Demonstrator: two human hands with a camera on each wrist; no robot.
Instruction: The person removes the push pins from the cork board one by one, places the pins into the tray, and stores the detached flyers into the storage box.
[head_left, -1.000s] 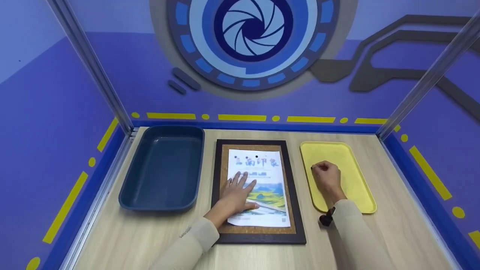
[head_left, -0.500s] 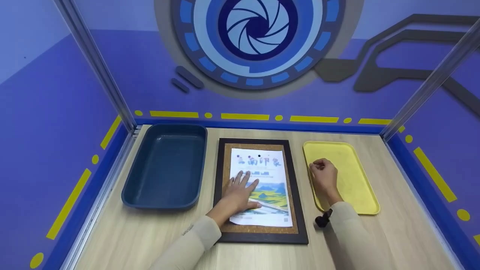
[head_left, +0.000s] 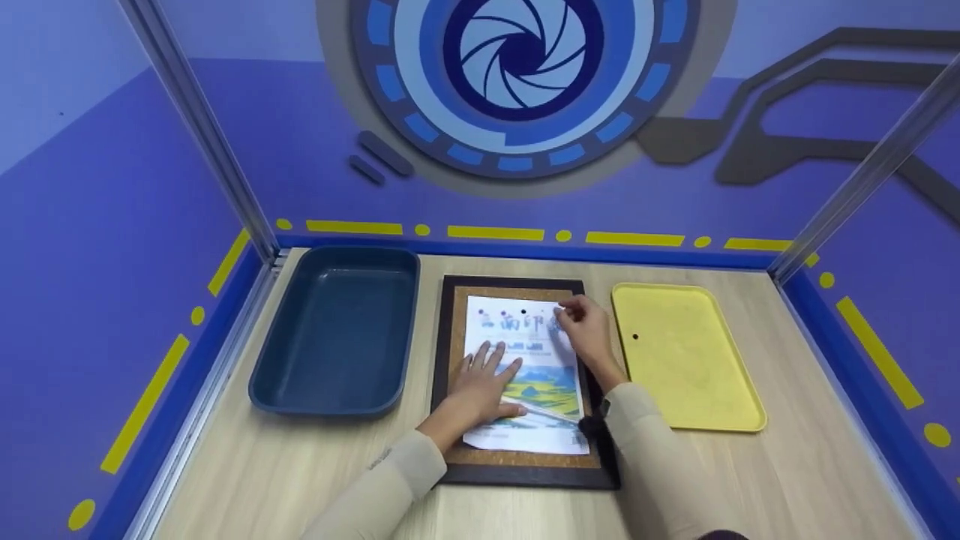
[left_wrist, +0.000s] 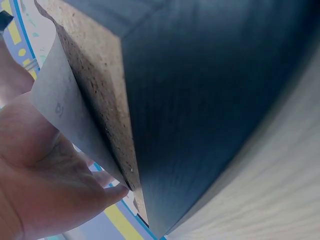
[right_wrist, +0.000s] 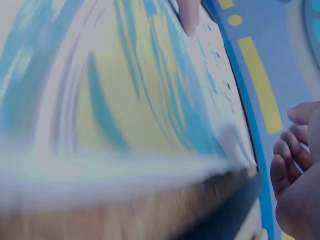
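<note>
The left hand point(head_left: 476, 394) lies over the left part of the cork board point(head_left: 540, 478), fingers spread wide on the paper poster point(head_left: 536, 375); they point to the far end of the board, and the thumb sticks out to the right over the poster's picture point(head_left: 555, 397); its arm, in a beige sleeve point(head_left: 394, 480), comes in from the near left corner of the board. The right hand point(head_left: 589, 334) is at the far right corner of the board, bent in, with thumb and fingertips close together by the poster's corner; I cannot tell if they pinch some small thing or touch the paper; its arm comes in from the near right of the board.

The poster lies on the cork point(head_left: 525, 458), inside the board's black frame point(head_left: 442, 360), partly under the left hand and right by the right fingertips; the left wrist view shows one edge of the paper curling up off the cork; small dark dots point(head_left: 523, 311), like pin heads, sit in a row at the board's far end, on the poster; a yellow tray point(head_left: 694, 364) is just right of the board, with one black dot point(head_left: 635, 337) in it; a deep blue tray point(head_left: 334, 337) is left of the board.
</note>
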